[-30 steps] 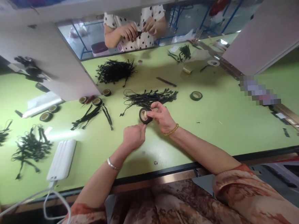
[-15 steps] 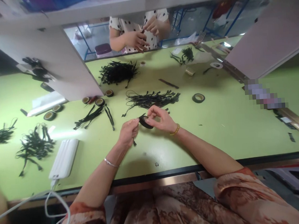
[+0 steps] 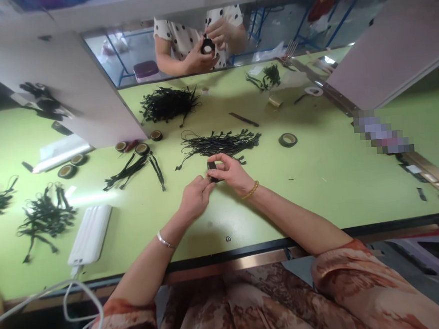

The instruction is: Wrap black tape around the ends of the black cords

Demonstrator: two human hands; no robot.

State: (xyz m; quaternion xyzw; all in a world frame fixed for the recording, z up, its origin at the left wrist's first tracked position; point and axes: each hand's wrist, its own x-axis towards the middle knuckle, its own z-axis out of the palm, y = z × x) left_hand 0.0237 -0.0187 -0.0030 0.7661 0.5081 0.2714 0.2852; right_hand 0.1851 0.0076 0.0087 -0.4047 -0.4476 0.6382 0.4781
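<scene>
My right hand grips a roll of black tape between thumb and fingers, with the roll turned nearly edge-on. Close against it, my left hand is closed. A short black cable was showing from this hand a moment ago; the fingers now cover it almost wholly. Just beyond my hands lies a bundle of thin black cables with small connectors. To the right of that bundle, another tape roll lies flat on the green table.
Across the table, a person's hands hold a black tape roll. A larger cable heap lies at the back. Several tape rolls and cable bundles are at left, near a white power bank. Upright panels flank the table.
My hands have come together and the tape roll has turned edge-on. The cable end below my left hand has gone from sight. Across the table, a tape roll now shows in the person's hand.
</scene>
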